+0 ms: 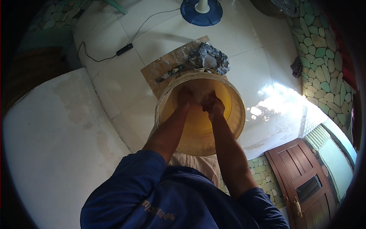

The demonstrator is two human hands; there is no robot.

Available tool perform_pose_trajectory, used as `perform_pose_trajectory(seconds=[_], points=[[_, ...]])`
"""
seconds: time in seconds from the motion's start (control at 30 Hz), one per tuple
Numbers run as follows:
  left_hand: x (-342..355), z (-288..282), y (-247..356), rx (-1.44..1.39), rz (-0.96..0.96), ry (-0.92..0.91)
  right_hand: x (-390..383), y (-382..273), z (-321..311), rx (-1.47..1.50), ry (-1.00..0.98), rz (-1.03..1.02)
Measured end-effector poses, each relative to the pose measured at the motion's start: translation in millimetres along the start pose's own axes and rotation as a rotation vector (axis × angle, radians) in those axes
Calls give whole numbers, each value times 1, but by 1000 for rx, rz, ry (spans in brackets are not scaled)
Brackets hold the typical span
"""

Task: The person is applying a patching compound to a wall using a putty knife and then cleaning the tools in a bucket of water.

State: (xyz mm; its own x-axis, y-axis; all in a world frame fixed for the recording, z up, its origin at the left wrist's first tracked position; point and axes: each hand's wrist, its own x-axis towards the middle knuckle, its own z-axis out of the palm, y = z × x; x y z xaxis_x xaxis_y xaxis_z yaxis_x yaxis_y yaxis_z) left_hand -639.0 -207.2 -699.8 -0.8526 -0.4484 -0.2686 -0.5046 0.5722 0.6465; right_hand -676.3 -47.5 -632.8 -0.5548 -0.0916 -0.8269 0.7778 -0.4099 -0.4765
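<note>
A yellowish plastic bucket (238, 110) stands below me, with both arms reaching inside it. My left hand (184, 98) is low at the left of its interior, its fingers dim and blurred in what looks like cloudy liquid. Beside it, my right hand (212, 103) has its fingers curled; what they hold, if anything, I cannot make out. Behind the bucket lies a stained brown board (152, 76) bearing a trowel-like tool (173, 71) and a crumpled grey, smeared sheet (209, 56).
A blue round stand base (201, 17) is at the top, near a black power strip (124, 49) with its cord. A white ledge or wall (57, 145) fills the left. Pebble-patterned stonework (320, 57) and a brown door (297, 168) are on the right. A dark crumpled item (296, 68) lies near the stonework.
</note>
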Motion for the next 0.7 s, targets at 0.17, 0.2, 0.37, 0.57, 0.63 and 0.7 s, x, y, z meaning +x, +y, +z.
perform_pose_trajectory(seconds=[0.17,0.2,0.37,0.57,0.63,0.7], points=[[-32,36,49,-466,-29,584,21,11,-31,345,-253,83],[-24,36,24,-553,-96,451,11,16,-4,398,-306,127],[-48,10,30,-861,-467,-222,-20,2,-10,-263,-135,221],[-43,9,38,-958,-434,-225,3,3,-13,-455,-19,-17],[-40,6,31,-897,-449,-215,2,1,-8,-337,-56,142],[-42,8,35,-810,-500,-164,10,2,-14,-482,-39,86]])
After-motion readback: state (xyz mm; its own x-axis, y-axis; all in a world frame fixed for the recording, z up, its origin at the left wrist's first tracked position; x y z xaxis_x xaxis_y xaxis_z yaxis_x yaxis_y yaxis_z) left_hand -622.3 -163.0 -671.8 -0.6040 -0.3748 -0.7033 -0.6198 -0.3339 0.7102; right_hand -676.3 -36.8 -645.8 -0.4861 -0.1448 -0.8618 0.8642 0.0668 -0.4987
